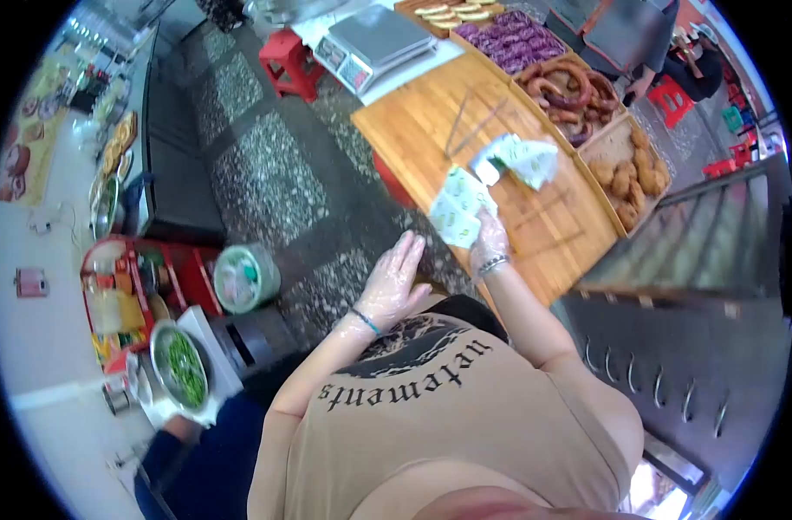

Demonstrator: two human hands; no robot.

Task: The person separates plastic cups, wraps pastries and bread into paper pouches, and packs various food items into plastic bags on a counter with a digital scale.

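In the head view, my right hand (490, 241), in a clear plastic glove, grips a white paper bag (458, 208) with small green print at the edge of the wooden board (405, 117). A second crumpled printed bag (528, 160) lies just beyond it on the board. My left hand (396, 279), also in a clear glove, is held in front of my body with fingers stretched out and nothing in it. A thin V-shaped tool (474, 126), perhaps tongs, rests on the board farther away.
Along the board's far side sit trays with purple food (517, 39), brown sausage-like coils (569, 87) and browned pieces (630, 178). A digital scale (379, 43) stands at the back. On the left are a red stool (285, 65), a lined bucket (246, 279), a bowl of greens (185, 368) and another person's sleeve (214, 459).
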